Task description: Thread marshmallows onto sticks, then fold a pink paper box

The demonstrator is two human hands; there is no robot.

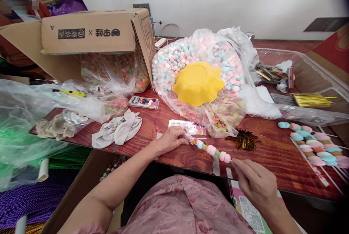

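Note:
A marshmallow skewer with pink, blue, green and orange pieces lies slantwise just above the table's front edge. My right hand is closed around the stick at its lower right end. At the upper left end my left hand pinches a clear plastic bag, and the tip of the skewer is at the bag's mouth. Just beyond my left hand lies a flat printed bag. Gold twist ties are heaped past the skewer. Finished-looking marshmallow skewers are stacked at the right.
A yellow scalloped bowl sits upside down on a big bag of marshmallows. A cardboard box with bagged candy stands at the left. Grey gloves lie before it. A clear plastic tray holds gold ties.

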